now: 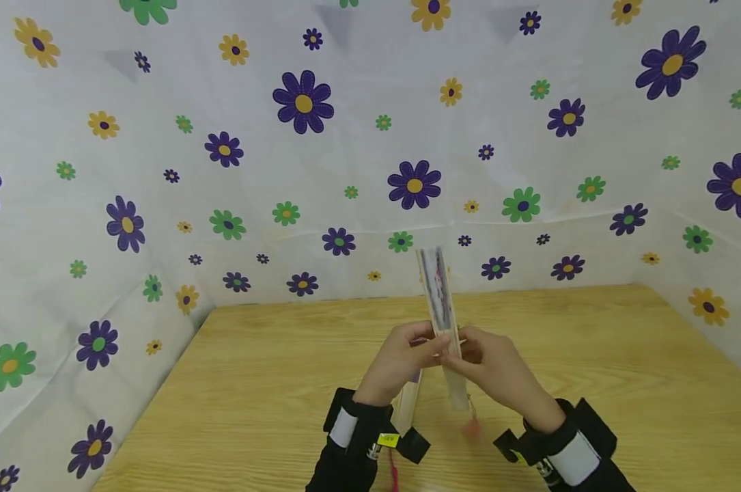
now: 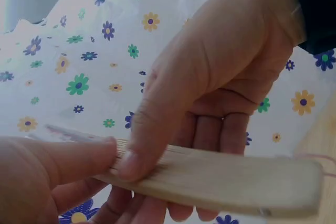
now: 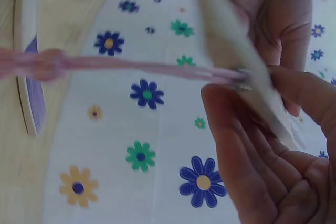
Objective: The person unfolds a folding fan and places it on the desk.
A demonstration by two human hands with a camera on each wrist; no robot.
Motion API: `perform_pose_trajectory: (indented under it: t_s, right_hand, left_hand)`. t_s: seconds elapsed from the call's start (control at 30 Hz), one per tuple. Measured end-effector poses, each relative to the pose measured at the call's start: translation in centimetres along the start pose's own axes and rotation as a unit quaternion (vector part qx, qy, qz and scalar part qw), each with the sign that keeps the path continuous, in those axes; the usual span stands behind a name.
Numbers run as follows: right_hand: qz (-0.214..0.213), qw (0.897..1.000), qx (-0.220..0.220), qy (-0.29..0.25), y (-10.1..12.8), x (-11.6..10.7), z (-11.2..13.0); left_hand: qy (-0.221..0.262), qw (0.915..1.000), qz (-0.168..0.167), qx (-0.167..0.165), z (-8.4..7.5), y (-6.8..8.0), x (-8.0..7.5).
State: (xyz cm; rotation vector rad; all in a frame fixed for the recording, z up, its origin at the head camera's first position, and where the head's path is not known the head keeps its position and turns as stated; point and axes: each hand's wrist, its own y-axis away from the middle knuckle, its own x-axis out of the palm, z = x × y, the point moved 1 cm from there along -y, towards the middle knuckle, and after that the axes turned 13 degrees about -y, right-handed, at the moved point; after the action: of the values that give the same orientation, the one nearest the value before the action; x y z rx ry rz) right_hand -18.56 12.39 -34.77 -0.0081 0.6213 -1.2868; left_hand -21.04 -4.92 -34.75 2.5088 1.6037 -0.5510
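Folding fan (image 1: 439,301), closed, stands nearly upright above the wooden table (image 1: 591,355), held between both hands. Left hand (image 1: 401,359) pinches its wooden ribs with thumb and fingers; right hand (image 1: 496,365) grips it from the other side. A pink tassel cord (image 3: 105,64) hangs from its lower end. No writing is readable on it; a yellow tag (image 1: 387,440) on the left wrist strap is too small to read.

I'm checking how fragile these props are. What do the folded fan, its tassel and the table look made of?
Folded fan: outer slats look like pale, unvarnished wood or bamboo with visible grain; the printed leaf between them could be paper or cloth. Tassel: pink cord, apparently thread. Table: light wood-grain top, possibly laminate. Both the left hand and right hand grip the fan.
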Motion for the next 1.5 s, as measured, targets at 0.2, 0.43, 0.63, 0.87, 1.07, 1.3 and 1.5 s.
perform_pose_trajectory:
  t_s: [0.2, 0.43, 0.63, 0.87, 1.07, 1.3, 1.5]
  right_hand:
    - [0.03, 0.995, 0.048, -0.085, 0.1, -0.7, -0.2]
    - [-0.003, 0.994, 0.077, -0.076, 0.1, -0.5, 0.0]
    - [-0.039, 0.996, 0.074, -0.033, 0.2, 0.3, 0.2]
    - [-0.065, 0.996, 0.061, 0.023, 0.4, 0.9, 0.3]
    - [-0.075, 0.994, 0.063, 0.05, 0.3, 1.0, 0.4]
    - [-0.076, 0.993, 0.062, 0.063, 0.3, 0.9, 0.3]
    - [-0.077, 0.993, 0.06, 0.063, 0.4, 0.9, 0.0]
  left_hand:
    - [-0.087, 0.9952, -0.043, 0.007, -0.7, 0.5, -0.1]
    - [-0.188, 0.9784, -0.08, 0.031, -1.0, 1.0, -0.1]
    - [-0.189, 0.9784, -0.077, 0.033, -0.9, 1.2, 0.0]
    - [-0.186, 0.9798, -0.072, 0.016, -0.6, 0.9, 0.2]
    - [-0.17, 0.9829, -0.069, 0.015, -0.6, 0.7, 0.1]
    - [-0.17, 0.9831, -0.067, 0.015, -0.6, 0.6, 0.0]
    - [-0.185, 0.98, -0.07, 0.02, -0.2, 0.5, -0.2]
